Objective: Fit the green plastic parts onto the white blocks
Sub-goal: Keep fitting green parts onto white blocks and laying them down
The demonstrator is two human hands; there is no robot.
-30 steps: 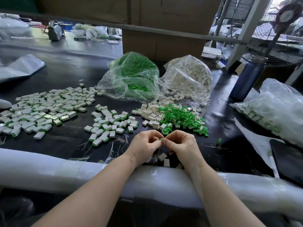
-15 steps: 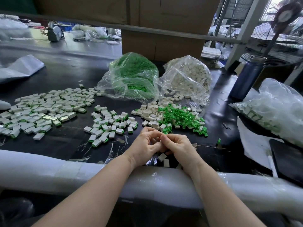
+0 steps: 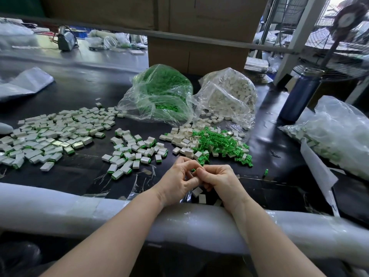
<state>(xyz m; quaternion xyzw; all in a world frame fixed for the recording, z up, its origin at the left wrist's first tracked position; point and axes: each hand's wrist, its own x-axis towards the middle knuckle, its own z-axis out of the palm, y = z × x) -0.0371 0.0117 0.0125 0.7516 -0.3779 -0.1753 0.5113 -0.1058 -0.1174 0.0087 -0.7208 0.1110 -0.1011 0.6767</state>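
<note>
Nearest, above the padded table edge (image 3: 60, 208): left hand (image 3: 177, 183) and right hand (image 3: 220, 180), fingertips pressed together, fingers curled around a small piece mostly hidden between them. Beyond: loose green plastic parts (image 3: 217, 142) heaped beside white blocks (image 3: 184, 136); fitted blocks (image 3: 58, 134) spread left. Farthest: bag of green parts (image 3: 163, 92), bag of white blocks (image 3: 229, 92).

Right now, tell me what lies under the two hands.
Two loose white blocks lie on the black table beneath the left hand and right hand, beside crinkled clear plastic. A third block peeks out by the right wrist. Anything directly beneath the palms is covered.
</note>
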